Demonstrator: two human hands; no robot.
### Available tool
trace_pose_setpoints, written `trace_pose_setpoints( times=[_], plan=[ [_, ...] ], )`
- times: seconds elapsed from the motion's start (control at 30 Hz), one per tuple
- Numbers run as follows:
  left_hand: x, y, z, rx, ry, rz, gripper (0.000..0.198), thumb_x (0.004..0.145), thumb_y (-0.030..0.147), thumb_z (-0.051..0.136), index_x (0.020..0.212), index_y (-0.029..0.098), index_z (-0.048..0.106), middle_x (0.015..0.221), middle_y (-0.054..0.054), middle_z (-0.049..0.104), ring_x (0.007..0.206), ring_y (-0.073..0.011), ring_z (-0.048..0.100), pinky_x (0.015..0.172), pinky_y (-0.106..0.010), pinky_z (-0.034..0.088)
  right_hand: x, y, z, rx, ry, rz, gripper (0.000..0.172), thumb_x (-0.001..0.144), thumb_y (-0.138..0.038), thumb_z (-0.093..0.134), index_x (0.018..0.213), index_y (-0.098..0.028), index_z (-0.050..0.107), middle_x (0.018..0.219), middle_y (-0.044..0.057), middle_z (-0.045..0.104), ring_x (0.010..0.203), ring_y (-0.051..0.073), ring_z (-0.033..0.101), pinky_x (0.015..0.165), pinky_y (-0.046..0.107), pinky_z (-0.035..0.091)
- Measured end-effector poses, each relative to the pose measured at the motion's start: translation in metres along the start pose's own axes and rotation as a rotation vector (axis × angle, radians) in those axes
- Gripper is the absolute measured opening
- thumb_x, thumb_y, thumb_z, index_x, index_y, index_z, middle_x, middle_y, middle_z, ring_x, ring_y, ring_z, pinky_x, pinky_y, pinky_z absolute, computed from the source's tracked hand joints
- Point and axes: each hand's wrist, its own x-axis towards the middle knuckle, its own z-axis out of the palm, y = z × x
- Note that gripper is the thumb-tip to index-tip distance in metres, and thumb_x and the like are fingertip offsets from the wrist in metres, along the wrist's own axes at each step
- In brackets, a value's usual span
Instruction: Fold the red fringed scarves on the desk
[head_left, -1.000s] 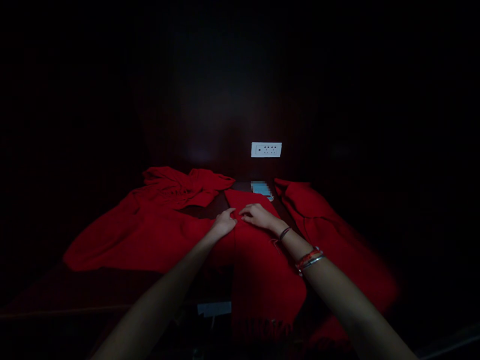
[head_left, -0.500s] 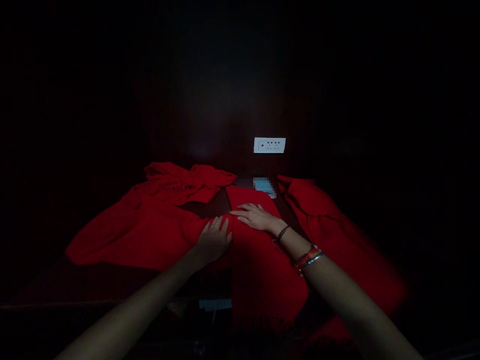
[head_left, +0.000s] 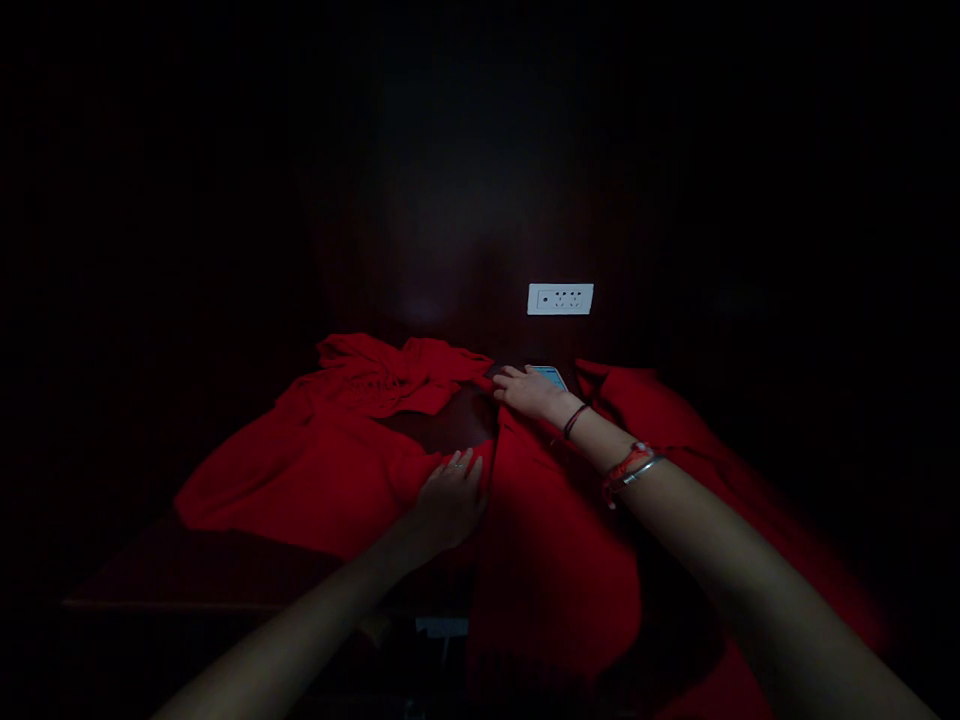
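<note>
A red fringed scarf (head_left: 555,550) lies over the dark tabletop and hangs past its front edge. My left hand (head_left: 452,500) rests on red cloth at the scarf's left side, fingers stretched and slightly spread. Farther back, my right hand (head_left: 529,393) is at the scarf's far end, its fingers apart and reaching left; its fingertips touch the cloth or the table beside it. Just behind the right hand a phone with a lit screen (head_left: 551,377) is partly covered by it. Red cloth (head_left: 300,480) spreads leftward from my left hand.
Crumpled red cloth (head_left: 382,375) lies at the back left, and another red cloth (head_left: 675,430) stretches along the right. A white socket panel (head_left: 560,299) is on the dark wall behind. Below the table edge (head_left: 172,606) is a pale object (head_left: 442,627).
My right hand has moved from the middle of the scarf to its far end, by the phone. My left hand stays on the cloth. The view has shifted slightly left.
</note>
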Motion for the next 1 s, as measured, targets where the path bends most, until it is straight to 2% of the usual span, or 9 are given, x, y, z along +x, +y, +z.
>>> trace_pose_setpoints(
  times=[0.1, 0.2, 0.37, 0.5, 0.6, 0.7, 0.8, 0.9, 1.0],
  plan=[
    [-0.009, 0.002, -0.007, -0.026, -0.065, 0.069, 0.048, 0.078, 0.027, 0.031, 0.123, 0.011, 0.031, 0.129, -0.012, 0.029, 0.118, -0.0242, 0.024, 0.093, -0.038, 0.025, 0.002, -0.005, 0.0, 0.03, 0.02, 0.053, 0.028, 0.081, -0.014, 0.032, 0.096, -0.02, 0.055, 0.112, 0.009, 0.043, 0.105, 0.025, 0.032, 0.081, 0.045, 0.031],
    [-0.017, -0.004, -0.01, 0.009, -0.062, 0.024, 0.048, 0.078, 0.03, 0.033, 0.122, 0.011, 0.034, 0.127, -0.013, 0.031, 0.117, -0.0262, 0.025, 0.093, -0.04, 0.024, 0.005, -0.028, 0.019, 0.147, 0.004, 0.099, 0.031, 0.081, -0.015, 0.029, 0.101, -0.021, 0.051, 0.116, 0.01, 0.04, 0.108, 0.025, 0.03, 0.082, 0.046, 0.03],
    [-0.033, -0.03, -0.014, 0.058, -0.007, -0.048, 0.042, 0.082, 0.031, 0.027, 0.119, 0.016, 0.04, 0.126, -0.011, 0.034, 0.118, -0.0245, 0.025, 0.094, -0.04, 0.022, 0.003, -0.057, 0.055, 0.474, 0.11, 0.301, 0.041, 0.083, -0.022, 0.026, 0.124, -0.019, 0.027, 0.126, 0.01, 0.032, 0.114, 0.018, 0.028, 0.088, 0.037, 0.03],
    [-0.04, -0.047, -0.016, 0.082, -0.024, -0.16, 0.042, 0.08, 0.036, 0.031, 0.119, 0.021, 0.039, 0.129, -0.009, 0.03, 0.12, -0.0265, 0.018, 0.093, -0.045, 0.019, -0.005, -0.052, 0.048, 0.642, 0.096, 0.358, 0.052, 0.082, -0.038, 0.025, 0.127, -0.011, 0.022, 0.129, 0.012, 0.028, 0.117, 0.019, 0.024, 0.095, 0.035, 0.022],
    [-0.037, -0.056, -0.015, 0.063, -0.11, -0.186, 0.047, 0.079, 0.04, 0.03, 0.123, 0.022, 0.033, 0.131, -0.009, 0.025, 0.12, -0.0267, 0.017, 0.091, -0.044, 0.022, -0.019, -0.057, 0.033, 0.692, -0.025, 0.4, 0.062, 0.078, -0.054, 0.02, 0.128, -0.019, 0.019, 0.133, 0.009, 0.02, 0.12, 0.027, 0.015, 0.093, 0.05, 0.014],
    [-0.026, -0.059, -0.021, 0.049, -0.224, -0.213, 0.048, 0.078, 0.041, 0.032, 0.123, 0.023, 0.032, 0.131, -0.009, 0.024, 0.119, -0.0272, 0.019, 0.091, -0.044, 0.022, -0.036, -0.074, 0.029, 0.671, -0.154, 0.393, 0.063, 0.073, -0.062, 0.017, 0.128, -0.029, 0.017, 0.135, 0.004, 0.014, 0.121, 0.033, 0.006, 0.089, 0.059, 0.005],
    [-0.004, -0.054, -0.036, 0.04, -0.306, -0.244, 0.043, 0.076, 0.039, 0.037, 0.115, 0.022, 0.044, 0.128, -0.011, 0.031, 0.117, -0.0283, 0.025, 0.09, -0.043, 0.024, -0.045, -0.088, 0.033, 0.638, -0.145, 0.373, 0.062, 0.074, -0.062, 0.014, 0.127, -0.032, 0.017, 0.135, 0.002, 0.013, 0.121, 0.032, 0.003, 0.088, 0.06, 0.001],
    [0.03, -0.042, -0.047, -0.064, -0.202, -0.258, 0.038, 0.078, 0.036, 0.036, 0.103, 0.014, 0.054, 0.116, -0.016, 0.044, 0.107, -0.0291, 0.039, 0.083, -0.04, 0.031, -0.045, -0.084, 0.034, 0.679, -0.112, 0.363, 0.057, 0.076, -0.059, 0.016, 0.125, -0.032, 0.025, 0.134, 0.001, 0.019, 0.121, 0.031, 0.009, 0.09, 0.058, 0.005],
    [0.067, -0.031, -0.039, -0.187, -0.083, -0.275, 0.044, 0.08, 0.04, 0.028, 0.108, 0.011, 0.048, 0.107, -0.017, 0.051, 0.096, -0.0261, 0.049, 0.075, -0.035, 0.038, -0.047, -0.061, 0.031, 0.725, 0.044, 0.443, 0.047, 0.082, -0.045, 0.02, 0.118, -0.023, 0.04, 0.124, 0.003, 0.039, 0.114, 0.02, 0.031, 0.094, 0.04, 0.021]
  ],
)
